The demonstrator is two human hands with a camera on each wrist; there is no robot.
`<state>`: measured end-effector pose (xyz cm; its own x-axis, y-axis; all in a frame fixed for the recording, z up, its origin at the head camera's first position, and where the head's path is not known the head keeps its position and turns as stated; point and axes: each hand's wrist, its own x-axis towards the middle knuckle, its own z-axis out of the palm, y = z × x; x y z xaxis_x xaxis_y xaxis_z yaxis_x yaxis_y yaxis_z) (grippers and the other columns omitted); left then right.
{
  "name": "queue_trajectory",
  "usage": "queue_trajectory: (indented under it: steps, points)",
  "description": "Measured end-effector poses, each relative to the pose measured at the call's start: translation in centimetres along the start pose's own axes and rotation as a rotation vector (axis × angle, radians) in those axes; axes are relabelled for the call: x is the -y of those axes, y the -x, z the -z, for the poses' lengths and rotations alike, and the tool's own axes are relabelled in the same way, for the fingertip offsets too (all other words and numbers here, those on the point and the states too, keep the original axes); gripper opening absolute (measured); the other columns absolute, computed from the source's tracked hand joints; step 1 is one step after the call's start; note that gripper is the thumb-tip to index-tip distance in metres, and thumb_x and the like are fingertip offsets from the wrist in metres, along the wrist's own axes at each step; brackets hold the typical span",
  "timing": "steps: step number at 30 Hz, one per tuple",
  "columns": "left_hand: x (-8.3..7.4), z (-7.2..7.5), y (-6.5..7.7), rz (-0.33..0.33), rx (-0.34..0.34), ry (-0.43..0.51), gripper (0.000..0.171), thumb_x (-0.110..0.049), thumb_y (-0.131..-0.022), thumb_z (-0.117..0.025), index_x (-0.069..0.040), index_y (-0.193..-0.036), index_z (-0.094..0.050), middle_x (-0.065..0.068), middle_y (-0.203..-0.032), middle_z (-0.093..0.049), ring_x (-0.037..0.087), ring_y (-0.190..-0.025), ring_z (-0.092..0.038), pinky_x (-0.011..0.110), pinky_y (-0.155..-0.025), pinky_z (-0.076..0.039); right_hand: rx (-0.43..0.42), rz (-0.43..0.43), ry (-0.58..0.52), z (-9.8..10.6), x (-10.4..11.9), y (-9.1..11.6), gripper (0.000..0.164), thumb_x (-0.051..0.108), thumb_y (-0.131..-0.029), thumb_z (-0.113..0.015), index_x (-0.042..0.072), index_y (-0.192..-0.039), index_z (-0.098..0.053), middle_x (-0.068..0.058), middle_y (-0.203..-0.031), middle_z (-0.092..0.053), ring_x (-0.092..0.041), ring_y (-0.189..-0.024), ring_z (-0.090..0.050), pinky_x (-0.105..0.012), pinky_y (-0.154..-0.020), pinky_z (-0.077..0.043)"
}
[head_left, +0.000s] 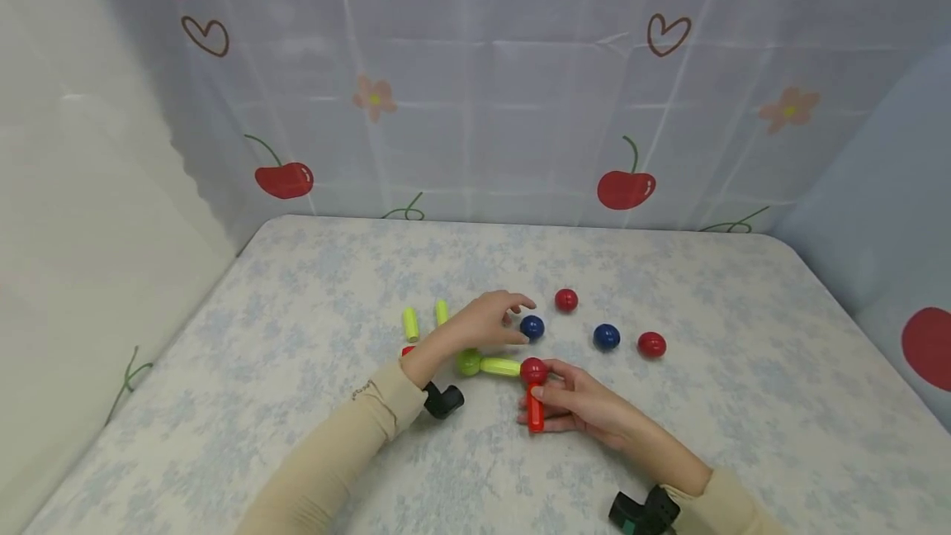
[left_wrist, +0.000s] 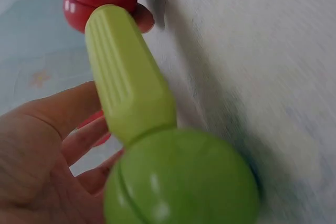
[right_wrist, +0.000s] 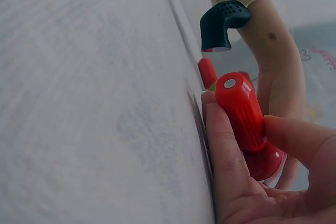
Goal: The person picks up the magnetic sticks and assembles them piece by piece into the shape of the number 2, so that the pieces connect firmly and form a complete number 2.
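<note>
My right hand pinches a red magnetic stick between thumb and fingers; its bare end shows a round metal disc in the right wrist view. The stick's other end meets a red ball. From that ball a ribbed yellow-green stick runs left to a green ball, all joined in a row. My left hand reaches over this row, thumb and fingers spread beside a dark blue ball, thumb tip right at its lower edge.
Two yellow-green sticks lie behind my left forearm, which partly hides a red piece. To the right lie another blue ball and two red balls. A printed curtain hangs behind the table.
</note>
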<state>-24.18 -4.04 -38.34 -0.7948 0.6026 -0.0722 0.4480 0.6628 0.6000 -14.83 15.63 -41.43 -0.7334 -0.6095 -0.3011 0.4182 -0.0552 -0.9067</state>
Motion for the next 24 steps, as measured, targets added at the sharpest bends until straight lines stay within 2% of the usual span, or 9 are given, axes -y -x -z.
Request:
queue_trajectory:
  steps: [3,8,10,12,15,18,20,24]
  points:
    - [-0.4,-0.5,-0.8,0.013,0.017,-0.026,0.042,-0.019,-0.083,-0.073,-0.013,-0.123,-0.060,0.003,-0.108,-0.060,0.012,-0.087,-0.056,0.024,-0.074,-0.046,0.013,0.009,-0.008,0.0,-0.1,0.0,0.063,0.012,-0.097,-0.051,-0.008,-0.143,-0.012,-0.021,-0.105,-0.063,-0.031,-0.097,-0.063,-0.040,-0.080,-0.050]
    - [-0.6,-1.1,-1.1,0.023,-0.031,-0.073,0.034,-0.017,-0.082,-0.074,-0.013,-0.114,-0.063,0.001,-0.098,-0.061,0.011,-0.080,-0.056,0.024,-0.070,-0.045,0.017,0.020,-0.013,0.0,-0.1,-0.1,0.059,0.011,-0.097,-0.051,-0.009,-0.141,-0.016,-0.022,-0.106,-0.062,-0.032,-0.097,-0.063,-0.041,-0.080,-0.050]
    - [-0.6,-1.2,-0.8,0.027,-0.064,-0.061,0.032,-0.018,-0.082,-0.074,-0.013,-0.111,-0.064,0.001,-0.096,-0.062,0.010,-0.081,-0.056,0.023,-0.070,-0.045,0.011,0.019,-0.007,0.0,-0.2,-0.1,0.058,0.010,-0.097,-0.051,-0.009,-0.140,-0.017,-0.022,-0.106,-0.062,-0.032,-0.096,-0.063,-0.041,-0.080,-0.050]
    - [-0.5,-0.9,-0.2,0.016,-0.103,-0.006,0.032,-0.018,-0.082,-0.075,-0.011,-0.110,-0.063,0.000,-0.096,-0.063,0.010,-0.082,-0.057,0.023,-0.070,-0.045,0.003,0.013,-0.001,0.0,-0.2,-0.1,0.059,0.011,-0.097,-0.051,-0.009,-0.140,-0.017,-0.022,-0.106,-0.062,-0.031,-0.096,-0.063,-0.041,-0.080,-0.050]
    - [-0.4,-0.2,1.9,-0.029,-0.154,0.143,0.032,-0.020,-0.083,-0.073,-0.008,-0.111,-0.063,0.001,-0.097,-0.064,0.010,-0.084,-0.059,0.022,-0.071,-0.048,-0.004,0.004,0.010,0.0,-0.2,-0.2,0.060,0.012,-0.097,-0.051,-0.009,-0.141,-0.016,-0.022,-0.107,-0.062,-0.030,-0.096,-0.063,-0.041,-0.081,-0.049]
    - [-0.3,0.3,5.0,-0.079,-0.125,0.357,0.033,-0.019,-0.085,-0.071,-0.004,-0.113,-0.063,0.003,-0.097,-0.065,0.014,-0.085,-0.062,0.026,-0.072,-0.050,-0.009,-0.003,0.015,0.0,-0.1,-0.3,0.058,0.012,-0.098,-0.050,-0.009,-0.140,-0.018,-0.023,-0.107,-0.062,-0.031,-0.097,-0.063,-0.042,-0.081,-0.049]
    - [-0.1,0.2,7.0,-0.057,-0.050,0.502,0.032,-0.018,-0.086,-0.071,-0.002,-0.112,-0.063,0.004,-0.095,-0.065,0.016,-0.084,-0.063,0.028,-0.073,-0.051,-0.014,-0.004,0.019,0.0,0.0,-0.3,0.056,0.012,-0.098,-0.050,-0.009,-0.140,-0.019,-0.024,-0.107,-0.062,-0.031,-0.097,-0.063,-0.041,-0.081,-0.049]
    - [-0.1,-1.5,10.0,0.080,0.148,0.729,0.027,-0.015,-0.087,-0.069,0.001,-0.108,-0.065,0.007,-0.089,-0.068,0.017,-0.081,-0.065,0.029,-0.073,-0.051,-0.033,-0.005,0.025,0.0,0.0,-0.3,0.060,0.013,-0.097,-0.050,-0.009,-0.142,-0.016,-0.024,-0.105,-0.063,-0.030,-0.097,-0.063,-0.040,-0.081,-0.049]
